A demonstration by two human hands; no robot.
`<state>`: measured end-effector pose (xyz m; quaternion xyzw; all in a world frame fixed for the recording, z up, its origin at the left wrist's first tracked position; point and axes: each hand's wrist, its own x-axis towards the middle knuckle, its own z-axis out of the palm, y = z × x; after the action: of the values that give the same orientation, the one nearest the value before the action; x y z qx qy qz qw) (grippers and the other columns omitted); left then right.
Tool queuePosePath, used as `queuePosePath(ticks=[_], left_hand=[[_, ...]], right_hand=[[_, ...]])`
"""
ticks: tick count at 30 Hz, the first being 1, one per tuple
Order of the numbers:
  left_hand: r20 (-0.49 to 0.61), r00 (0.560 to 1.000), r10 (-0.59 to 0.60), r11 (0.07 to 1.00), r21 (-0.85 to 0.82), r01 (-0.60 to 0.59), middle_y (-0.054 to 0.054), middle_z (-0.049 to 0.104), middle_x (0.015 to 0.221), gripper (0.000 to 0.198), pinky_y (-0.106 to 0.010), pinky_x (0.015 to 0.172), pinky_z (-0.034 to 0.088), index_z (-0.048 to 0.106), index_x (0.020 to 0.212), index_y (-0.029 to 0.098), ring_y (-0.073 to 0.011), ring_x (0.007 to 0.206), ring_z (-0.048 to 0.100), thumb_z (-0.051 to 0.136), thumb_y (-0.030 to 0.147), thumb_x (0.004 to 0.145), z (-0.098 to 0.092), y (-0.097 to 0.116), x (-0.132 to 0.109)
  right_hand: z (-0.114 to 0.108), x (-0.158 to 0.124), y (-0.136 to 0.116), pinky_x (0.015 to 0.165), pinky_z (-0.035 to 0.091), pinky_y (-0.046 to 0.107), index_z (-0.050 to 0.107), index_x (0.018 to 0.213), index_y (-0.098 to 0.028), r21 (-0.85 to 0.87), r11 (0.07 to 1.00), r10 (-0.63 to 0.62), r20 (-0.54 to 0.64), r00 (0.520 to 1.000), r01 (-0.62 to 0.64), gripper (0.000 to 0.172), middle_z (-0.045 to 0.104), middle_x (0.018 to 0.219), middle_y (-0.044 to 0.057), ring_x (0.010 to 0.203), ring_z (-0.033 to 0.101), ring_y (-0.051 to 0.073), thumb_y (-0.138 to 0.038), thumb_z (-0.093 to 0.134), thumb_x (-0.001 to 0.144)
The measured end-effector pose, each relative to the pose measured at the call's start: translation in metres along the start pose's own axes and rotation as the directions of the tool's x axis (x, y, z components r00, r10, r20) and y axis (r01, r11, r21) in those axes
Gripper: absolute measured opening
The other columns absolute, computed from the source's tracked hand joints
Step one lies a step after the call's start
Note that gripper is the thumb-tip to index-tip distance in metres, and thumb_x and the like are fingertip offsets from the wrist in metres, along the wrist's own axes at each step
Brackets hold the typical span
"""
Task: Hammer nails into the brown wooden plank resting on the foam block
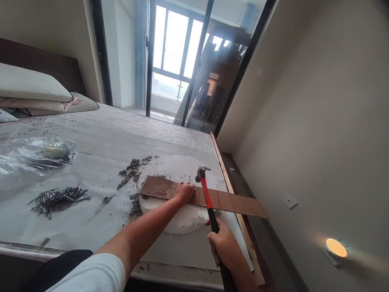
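My right hand (pixel 225 241) is wrapped around the black grip of a claw hammer (pixel 207 194). The hammer's red upper handle and grey metal head point up and away, above a long brown wooden board (pixel 225 200). On that board rests my left hand (pixel 184 192), its fingers drawn together; anything pinched in them is too small to make out. Many small holes or nail points dot the board's left end, with crumbs around them. Beneath the board lies a round white slab (pixel 170 227) with a rough, crumbling surface.
A pile of loose nails (pixel 59 200) lies to the left, near a clear plastic bag (pixel 38 156). Grey crumbled debris (pixel 130 172) is scattered beside the slab. A wooden rail (pixel 226 170) runs along the bed's right edge by the wall. Folded bedding (pixel 36 87) sits at far left.
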<state>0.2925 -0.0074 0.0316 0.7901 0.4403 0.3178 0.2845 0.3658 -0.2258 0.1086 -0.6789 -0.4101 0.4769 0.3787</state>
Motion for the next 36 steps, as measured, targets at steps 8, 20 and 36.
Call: queuePosePath(ticks=[8, 20, 36], left_hand=[[0.071, 0.997, 0.02, 0.999, -0.047, -0.017, -0.005, 0.069, 0.103, 0.024, -0.035, 0.099, 0.035, 0.072, 0.083, 0.022, -0.0234, 0.108, 0.057, 0.053, 0.019, 0.068, -0.013, -0.005, 0.001], [-0.147, 0.943, -0.299, 0.732, -0.669, 0.128, -0.009, 0.069, 0.102, 0.047, -0.038, 0.1, 0.036, 0.061, 0.112, 0.012, -0.0219, 0.108, 0.057, 0.039, 0.018, 0.071, -0.015, -0.015, 0.01], [-0.173, 0.922, -0.345, 0.601, -0.796, 0.076, -0.01, 0.07, 0.097, 0.042, -0.041, 0.1, 0.034, 0.059, 0.11, 0.012, -0.0241, 0.108, 0.056, 0.043, 0.023, 0.072, -0.007, -0.031, 0.011]], right_hand=[[-0.004, 0.004, -0.001, 0.026, 0.029, 0.02, 0.044, 0.1, -0.017, -0.073, 0.993, 0.089, 0.016, 0.996, -0.087, 0.037, 0.031, 0.032, -0.014, 0.024, 0.031, 0.011, -0.016, 0.039, 0.063], [-0.002, -0.01, -0.022, 0.027, 0.03, 0.019, 0.046, 0.096, -0.018, -0.186, 0.982, 0.002, -0.06, 0.998, -0.013, 0.026, 0.027, 0.037, -0.013, 0.025, 0.034, 0.01, -0.014, 0.039, 0.072], [0.008, -0.01, -0.026, 0.027, 0.032, 0.019, 0.045, 0.096, -0.017, -0.265, 0.963, 0.03, -0.097, 0.995, -0.055, 0.023, 0.031, 0.041, -0.012, 0.026, 0.035, 0.009, -0.014, 0.037, 0.075]])
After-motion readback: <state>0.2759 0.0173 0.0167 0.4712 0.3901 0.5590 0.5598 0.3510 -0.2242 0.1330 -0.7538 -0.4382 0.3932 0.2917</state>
